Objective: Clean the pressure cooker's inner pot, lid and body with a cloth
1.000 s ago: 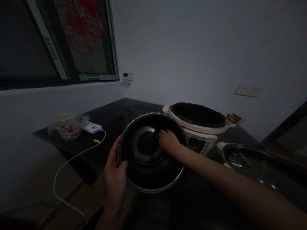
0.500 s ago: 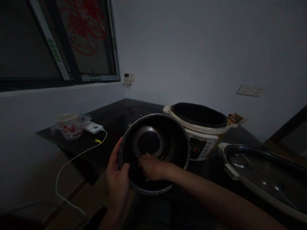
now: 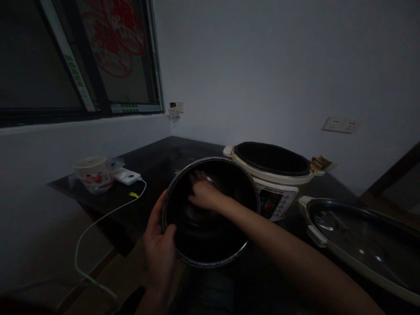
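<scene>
A round black inner pot (image 3: 210, 243) is tilted toward me, its open mouth facing my head. My left hand (image 3: 160, 240) grips it by the left side, thumb over the rim and fingers behind the outer wall. My right hand (image 3: 205, 192) reaches inside, its stretched fingers against the upper left of the inner bottom. Those fingers are dim and blurred; I cannot make out anything held in them. Just behind the pot stands a white electric cooker (image 3: 278, 178), with a dark opening and a front control panel. Its glass lid (image 3: 357, 238) with a pale rim lies at the right.
On the dark table (image 3: 157, 151), a paper cup in a plastic bag (image 3: 93, 177) stands left beside a white power bank (image 3: 127, 176). A white cable (image 3: 85, 232) hangs past the table edge. A brown folded item (image 3: 321, 163) sits at the cooker's right handle. Wall sockets (image 3: 341, 125) are behind.
Within the pot, my right hand has swept from the right side down to the lower middle, then up to the upper left. My left hand keeps its hold, and the pot barely shifts.
</scene>
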